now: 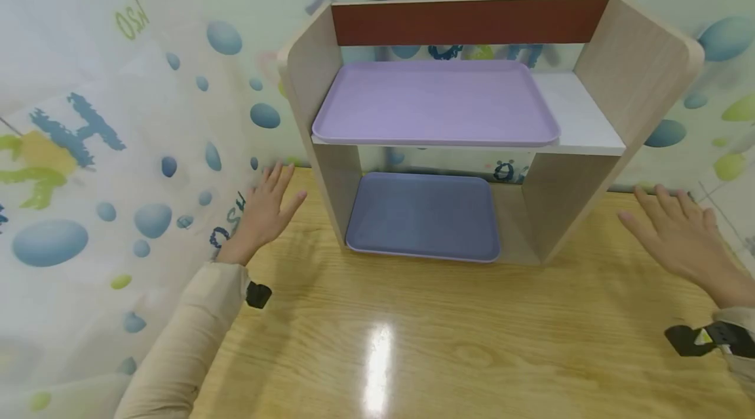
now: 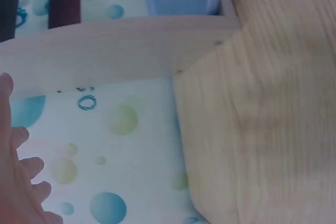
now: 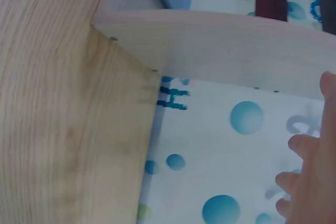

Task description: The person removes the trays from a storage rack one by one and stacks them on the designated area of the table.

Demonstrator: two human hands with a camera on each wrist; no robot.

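A small two-level wooden shelf (image 1: 639, 71) stands on the table against the back. On its upper board lies a light purple tray (image 1: 436, 104), set toward the left side. Below it, a blue-grey tray (image 1: 423, 216) rests on the bottom board, also toward the left. My left hand (image 1: 265, 209) is held out left of the shelf, fingers spread and holding nothing. On the other side my right hand (image 1: 684, 235) is likewise spread, apart from the shelf's right panel. The wrist views show the fingers beside the outer faces of the left panel (image 2: 121, 51) and right panel (image 3: 220, 45).
The wood-grain table (image 1: 472, 334) stretches in front of the shelf. A white wall covering (image 1: 177, 65) with blue and green spots rises behind and to the left. A reddish-brown strip (image 1: 472, 21) spans the top back of the shelf.
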